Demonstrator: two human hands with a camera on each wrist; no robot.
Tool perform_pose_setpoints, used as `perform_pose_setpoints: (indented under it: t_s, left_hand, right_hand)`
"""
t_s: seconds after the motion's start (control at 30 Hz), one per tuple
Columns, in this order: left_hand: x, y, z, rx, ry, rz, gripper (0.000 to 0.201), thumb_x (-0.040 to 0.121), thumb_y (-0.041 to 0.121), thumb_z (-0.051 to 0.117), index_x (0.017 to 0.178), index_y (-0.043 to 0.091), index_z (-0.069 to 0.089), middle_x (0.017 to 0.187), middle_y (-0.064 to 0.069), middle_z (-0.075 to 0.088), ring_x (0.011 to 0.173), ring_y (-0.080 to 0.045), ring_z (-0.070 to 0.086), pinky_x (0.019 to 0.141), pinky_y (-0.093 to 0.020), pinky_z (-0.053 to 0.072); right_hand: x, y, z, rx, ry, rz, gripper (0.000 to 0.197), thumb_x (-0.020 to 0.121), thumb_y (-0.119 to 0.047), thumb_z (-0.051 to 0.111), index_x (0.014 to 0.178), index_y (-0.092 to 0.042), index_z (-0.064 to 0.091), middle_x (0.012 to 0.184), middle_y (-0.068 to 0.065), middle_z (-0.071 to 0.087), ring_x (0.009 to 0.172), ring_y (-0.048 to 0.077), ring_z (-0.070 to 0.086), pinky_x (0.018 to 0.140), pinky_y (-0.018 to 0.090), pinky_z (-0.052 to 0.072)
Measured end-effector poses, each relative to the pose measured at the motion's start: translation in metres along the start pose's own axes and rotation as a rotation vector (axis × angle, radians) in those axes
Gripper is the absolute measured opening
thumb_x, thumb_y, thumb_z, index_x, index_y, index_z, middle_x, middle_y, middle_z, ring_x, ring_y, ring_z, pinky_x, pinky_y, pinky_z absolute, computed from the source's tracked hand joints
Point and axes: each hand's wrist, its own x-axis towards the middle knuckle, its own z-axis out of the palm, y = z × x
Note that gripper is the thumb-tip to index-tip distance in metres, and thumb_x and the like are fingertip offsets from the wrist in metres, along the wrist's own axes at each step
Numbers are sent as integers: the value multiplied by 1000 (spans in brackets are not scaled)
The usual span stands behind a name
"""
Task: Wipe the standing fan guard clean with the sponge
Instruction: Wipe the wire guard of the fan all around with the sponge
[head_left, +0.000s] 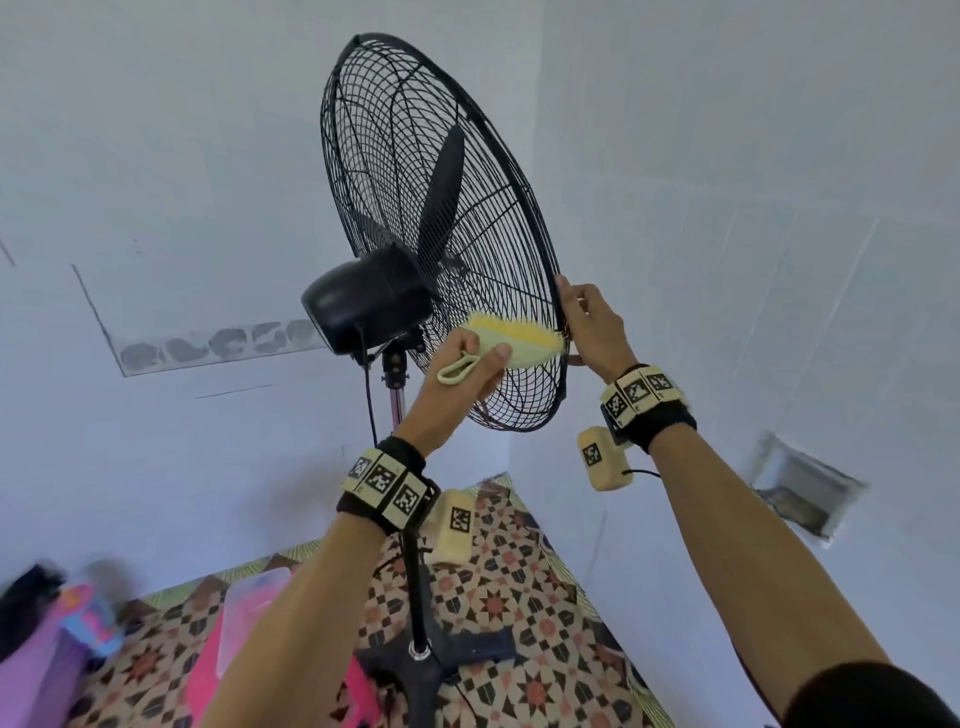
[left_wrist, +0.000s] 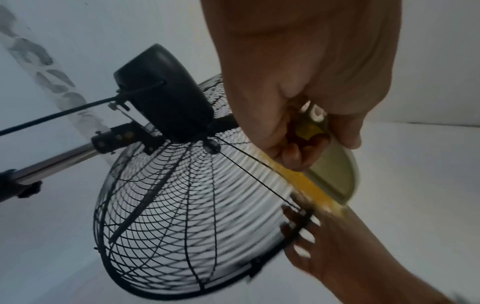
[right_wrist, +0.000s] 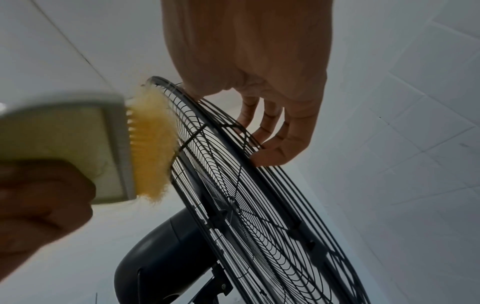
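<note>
Left hand (head_left: 462, 374): nearest to the head camera together with its forearm; thumb and fingers are curled round the pale green body of the sponge (head_left: 511, 340), which looks more like a scrub brush with yellow bristles and a small hanging loop at its back end.

Sponge contact: the yellow bristle side lies against the wires of the rear fan guard (head_left: 415, 171), low on the guard and close to the outer rim, just beside the right hand. In the left wrist view the bristles are blurred, so I judge that a wiping stroke is in progress.

Motor housing (head_left: 369, 301): black, behind the guard, to the left of the sponge and apart from it.

Fan guard: black wire cage on a standing pole (head_left: 397, 405), tilted so that its face points to the right and upward; one blade (head_left: 441, 192) shows inside.

Right hand (head_left: 589, 322): it holds the rim of the guard, with the fingers hooked over the front wires and the thumb on the rim, so the cage is kept steady for the wiping.

Done so far: I cannot tell which wires are already clean; no dust or wet trace is readable on the black wires.

Left to do: as I judge it, most of the guard, since the sponge covers only a small patch low at the rim, and the upper part and the front face are far from it.
</note>
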Motion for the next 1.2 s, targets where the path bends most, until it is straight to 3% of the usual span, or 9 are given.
perform_pose_setpoints:
  t_s: [0.17, 0.33, 0.5, 0.6, 0.67, 0.77, 0.87, 1.07, 1.2]
  left_hand:
    - [14, -10, -30, -128, 50, -35, 32, 95, 24, 70, 83, 18, 41, 90, -7, 52, 72, -17, 50, 55, -20, 42]
    - [29, -14, -62, -167, 60, -76, 39, 92, 26, 73, 79, 19, 37, 111, -17, 46, 72, -15, 51, 58, -17, 42]
    - [41, -13, -61, -122, -160, -107, 34, 101, 19, 65, 81, 25, 39, 86, -2, 47, 70, -16, 47, 56, -24, 34]
    - [52, -18, -77, -89, -94, -117, 34, 99, 20, 67, 79, 26, 40, 77, 1, 45, 67, -15, 44, 53, -23, 33]
    - [55, -22, -97, -80, -22, -121, 39, 93, 31, 73, 78, 26, 37, 71, 2, 45, 63, -14, 45, 51, -20, 35]
    - [57, -22, -106, -120, -92, -102, 39, 93, 31, 72, 79, 25, 36, 75, -2, 42, 64, -15, 44, 53, -21, 31]
    - [63, -17, -98, -150, -201, -109, 34, 97, 20, 65, 83, 23, 34, 79, 0, 40, 68, -15, 44, 56, -26, 28]
    - [76, -31, -121, -79, -118, -65, 39, 99, 24, 66, 81, 18, 32, 70, -1, 41, 63, -16, 40, 53, -22, 34]
    - [78, -24, -131, -112, -123, -30, 32, 103, 23, 62, 100, -4, 45, 76, -6, 45, 67, -15, 43, 57, -26, 33]
  right_hand:
    - [3, -4, -2, 7, -5, 16, 59, 96, -73, 43, 118, -19, 55, 103, 4, 67, 84, 14, 66, 55, 25, 58]
    - [3, -8, -1, 0, 12, 14, 59, 98, -71, 41, 119, -18, 56, 103, 0, 68, 86, 11, 66, 58, 25, 59]
    - [3, -8, 3, -1, 56, 21, 63, 97, -75, 37, 120, -21, 57, 115, 1, 69, 100, 21, 69, 60, 28, 60]
    - [2, -13, 3, -10, 64, 48, 75, 87, -85, 37, 121, -21, 58, 119, 2, 69, 108, 29, 68, 75, 41, 65]
    - [4, -16, 4, -1, 67, 75, 77, 87, -83, 39, 124, -19, 59, 120, 2, 69, 104, 27, 68, 82, 44, 63]
    - [7, -17, 5, 38, 95, 79, 72, 94, -74, 43, 126, -11, 60, 110, -2, 70, 90, 18, 66, 80, 42, 60]
    - [6, -19, 9, 60, 120, 99, 78, 86, -78, 48, 124, -13, 65, 105, -6, 70, 87, 16, 65, 81, 42, 58]
    - [2, -29, 8, 79, 180, 163, 60, 91, -76, 50, 117, -27, 74, 108, -9, 74, 91, 16, 67, 75, 33, 57]
    - [1, -34, 11, 26, 220, 80, 53, 95, -72, 50, 111, -28, 76, 112, -7, 76, 99, 19, 70, 82, 38, 61]
